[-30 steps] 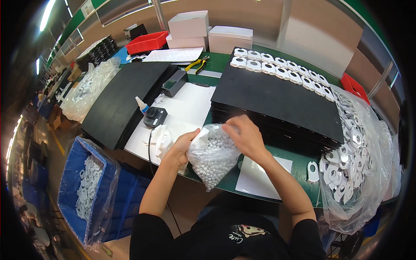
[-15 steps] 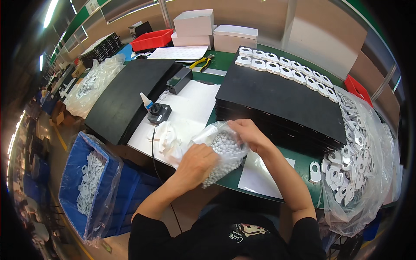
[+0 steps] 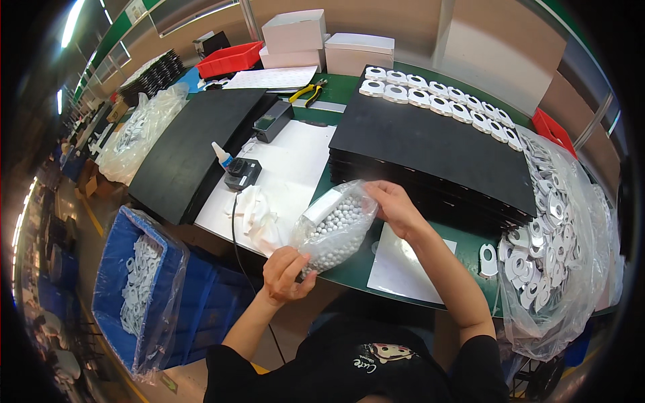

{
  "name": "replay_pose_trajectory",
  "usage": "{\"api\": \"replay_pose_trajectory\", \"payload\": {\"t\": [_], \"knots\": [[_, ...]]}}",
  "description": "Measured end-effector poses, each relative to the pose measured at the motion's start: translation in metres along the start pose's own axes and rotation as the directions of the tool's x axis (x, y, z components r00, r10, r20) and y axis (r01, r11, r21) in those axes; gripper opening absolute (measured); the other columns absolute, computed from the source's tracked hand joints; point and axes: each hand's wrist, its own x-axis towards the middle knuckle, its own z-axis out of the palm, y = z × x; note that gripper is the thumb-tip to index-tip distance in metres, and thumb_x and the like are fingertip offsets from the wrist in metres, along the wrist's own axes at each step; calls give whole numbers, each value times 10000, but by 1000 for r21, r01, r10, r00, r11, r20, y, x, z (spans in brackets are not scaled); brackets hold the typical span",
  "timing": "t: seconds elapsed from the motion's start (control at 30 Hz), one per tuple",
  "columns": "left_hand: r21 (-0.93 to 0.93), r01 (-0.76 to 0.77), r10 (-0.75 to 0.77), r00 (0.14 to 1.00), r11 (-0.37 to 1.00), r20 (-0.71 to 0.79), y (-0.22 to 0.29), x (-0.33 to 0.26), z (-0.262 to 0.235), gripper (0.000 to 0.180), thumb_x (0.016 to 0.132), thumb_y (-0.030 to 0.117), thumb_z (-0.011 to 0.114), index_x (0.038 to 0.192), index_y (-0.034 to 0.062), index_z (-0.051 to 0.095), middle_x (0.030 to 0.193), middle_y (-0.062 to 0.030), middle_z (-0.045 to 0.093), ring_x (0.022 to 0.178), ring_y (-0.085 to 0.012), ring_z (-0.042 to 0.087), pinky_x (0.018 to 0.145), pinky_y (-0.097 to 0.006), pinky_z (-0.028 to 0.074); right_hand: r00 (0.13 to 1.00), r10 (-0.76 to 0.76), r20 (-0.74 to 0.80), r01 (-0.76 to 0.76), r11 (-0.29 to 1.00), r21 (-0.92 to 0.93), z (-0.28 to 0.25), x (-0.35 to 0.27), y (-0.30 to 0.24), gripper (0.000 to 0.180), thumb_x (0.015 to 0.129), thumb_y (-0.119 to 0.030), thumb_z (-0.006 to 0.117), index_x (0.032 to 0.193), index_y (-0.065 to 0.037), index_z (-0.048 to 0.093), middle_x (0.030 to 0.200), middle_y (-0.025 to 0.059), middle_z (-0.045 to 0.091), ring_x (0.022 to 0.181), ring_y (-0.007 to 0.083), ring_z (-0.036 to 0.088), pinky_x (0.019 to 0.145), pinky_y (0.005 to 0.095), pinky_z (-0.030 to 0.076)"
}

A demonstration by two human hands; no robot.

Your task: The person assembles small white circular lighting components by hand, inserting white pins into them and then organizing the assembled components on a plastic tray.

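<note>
1. Gripping the lower end of a clear plastic bag of small white beads (image 3: 334,227), the left hand (image 3: 285,274) has its fingers curled shut on the film, taking the weight from below.
2. At the bag's upper end the right hand (image 3: 395,205) pinches the film closed-fingered, so the bag hangs tilted over the green table's (image 3: 349,272) near edge (a white label strip shows near its top).
3. Just beyond lie a white sheet (image 3: 403,265), crumpled white cloth (image 3: 259,213) and a small glue bottle (image 3: 221,155).
4. Farther back, stacked black trays (image 3: 430,144) carry rows of white rings (image 3: 437,101).
5. Farthest stand plain white boxes (image 3: 295,30) and a red bin (image 3: 230,58).
</note>
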Motion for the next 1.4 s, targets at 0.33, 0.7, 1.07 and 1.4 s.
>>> {"api": "replay_pose_trajectory", "payload": {"t": [0.33, 0.7, 1.07, 1.4], "knots": [[108, 603, -603, 735, 791, 311, -20, 68, 10, 221, 805, 157, 623, 983, 26, 614, 850, -122, 607, 687, -232, 576, 583, -347, 462, 563, -459, 687, 746, -73, -662, 14, -66, -2, 224, 762, -193, 681, 943, -77, 620, 908, 59, 585, 906, 240, 509, 768, 346, 418], [95, 791, -779, 561, 604, 279, -21, 67, 20, 248, 822, 199, 626, 1001, 28, 615, 849, -112, 622, 695, -252, 586, 649, -369, 448, 688, -632, 357, 461, 1, -887, 6, -32, -20, 244, 801, -268, 640, 861, -32, 628, 789, 102, 616, 817, 290, 583, 666, 392, 482], [-71, 196, -131, 842, 978, 523, -28, 67, -42, 182, 702, 89, 704, 865, 57, 628, 784, -57, 592, 751, -238, 566, 707, -334, 429, 730, -511, 453, 499, -55, -865, 58, 4, -40, 154, 784, -120, 612, 704, 8, 580, 712, 194, 616, 703, 369, 608, 634, 458, 485], [-31, 269, -253, 934, 963, 251, -118, 169, -81, 117, 687, -21, 692, 767, 26, 620, 720, -76, 599, 674, -244, 568, 596, -311, 440, 605, -565, 561, 627, -96, -773, 153, 105, -151, 148, 777, -140, 623, 724, -4, 645, 735, 202, 619, 747, 373, 592, 663, 445, 457]]}}
